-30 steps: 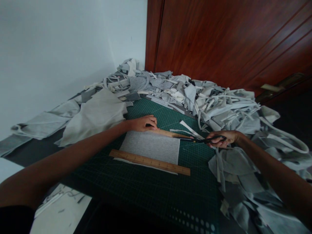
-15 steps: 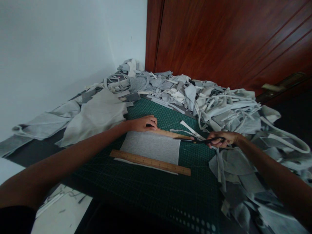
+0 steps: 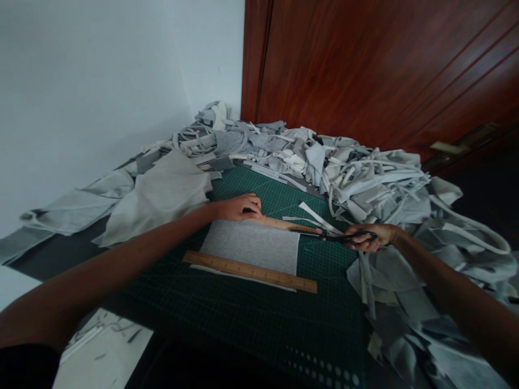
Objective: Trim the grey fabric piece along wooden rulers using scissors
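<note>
A light grey piece of fabric lies on the green cutting mat. Across its near edge rests a wooden ruler, with a pale strip of cloth showing under it. A second wooden ruler runs along the far edge. My left hand is closed at that far ruler's left end, fingers curled down on it; a dark spot under them is unclear. My right hand grips black-handled scissors. Their blades point left, along the far ruler and the fabric's far right edge.
Narrow cut strips lie beyond the scissors. A heap of grey and white scraps lines the back and right of the table. A larger pale cloth lies at left. Behind stand a white wall and a wooden door.
My right hand has dropped slightly, and the scissors' handles have turned a little, showing more of the loops. My left hand, both rulers and the fabric stay nearly in place.
</note>
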The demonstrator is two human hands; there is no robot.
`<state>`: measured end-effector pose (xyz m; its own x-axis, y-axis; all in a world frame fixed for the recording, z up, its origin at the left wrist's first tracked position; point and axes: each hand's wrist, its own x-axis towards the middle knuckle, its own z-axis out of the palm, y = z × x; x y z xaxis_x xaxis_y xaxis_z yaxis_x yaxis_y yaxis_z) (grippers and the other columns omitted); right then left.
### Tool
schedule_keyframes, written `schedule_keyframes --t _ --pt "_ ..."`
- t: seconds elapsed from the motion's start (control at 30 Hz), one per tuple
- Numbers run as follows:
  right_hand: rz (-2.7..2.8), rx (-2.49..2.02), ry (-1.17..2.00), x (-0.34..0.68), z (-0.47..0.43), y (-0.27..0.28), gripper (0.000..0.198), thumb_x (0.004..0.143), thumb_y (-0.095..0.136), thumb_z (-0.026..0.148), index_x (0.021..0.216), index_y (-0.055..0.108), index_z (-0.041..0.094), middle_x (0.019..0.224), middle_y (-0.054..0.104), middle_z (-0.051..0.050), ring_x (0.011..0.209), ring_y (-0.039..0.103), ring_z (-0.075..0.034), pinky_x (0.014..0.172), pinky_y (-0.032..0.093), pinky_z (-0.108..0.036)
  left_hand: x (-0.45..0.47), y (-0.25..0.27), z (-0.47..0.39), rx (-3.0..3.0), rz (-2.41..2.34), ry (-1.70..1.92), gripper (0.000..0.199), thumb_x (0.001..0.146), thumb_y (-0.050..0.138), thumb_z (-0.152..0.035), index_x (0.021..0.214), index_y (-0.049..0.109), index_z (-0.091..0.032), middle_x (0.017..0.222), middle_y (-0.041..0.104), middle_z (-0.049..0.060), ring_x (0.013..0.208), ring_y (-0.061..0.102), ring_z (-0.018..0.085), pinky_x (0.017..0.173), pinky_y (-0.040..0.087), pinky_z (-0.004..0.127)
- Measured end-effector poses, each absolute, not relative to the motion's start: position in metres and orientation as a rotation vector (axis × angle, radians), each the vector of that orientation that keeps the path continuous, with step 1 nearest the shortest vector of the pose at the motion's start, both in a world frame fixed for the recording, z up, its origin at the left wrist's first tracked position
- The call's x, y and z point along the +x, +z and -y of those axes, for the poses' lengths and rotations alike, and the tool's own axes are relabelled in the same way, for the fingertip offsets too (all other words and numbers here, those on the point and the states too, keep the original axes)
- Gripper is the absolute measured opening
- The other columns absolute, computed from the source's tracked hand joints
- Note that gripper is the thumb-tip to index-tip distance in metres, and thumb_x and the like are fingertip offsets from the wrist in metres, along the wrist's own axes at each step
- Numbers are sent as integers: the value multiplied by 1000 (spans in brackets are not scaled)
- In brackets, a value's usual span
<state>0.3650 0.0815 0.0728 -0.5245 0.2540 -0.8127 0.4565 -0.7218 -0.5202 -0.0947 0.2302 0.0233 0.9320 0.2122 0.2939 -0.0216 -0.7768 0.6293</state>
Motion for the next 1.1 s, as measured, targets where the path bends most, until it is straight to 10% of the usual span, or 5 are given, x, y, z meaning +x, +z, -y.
schedule_keyframes --t 1.1 --pt "-1186 1339 -2420 332 -92 73 49 86 65 63 89 58 15 54 32 10 40 15 -3 31 15 -13 -95 24 -228 2374 -126 500 31 101 60 -48 102 82 -26 93 69 6 91 60 19 95 37 36"
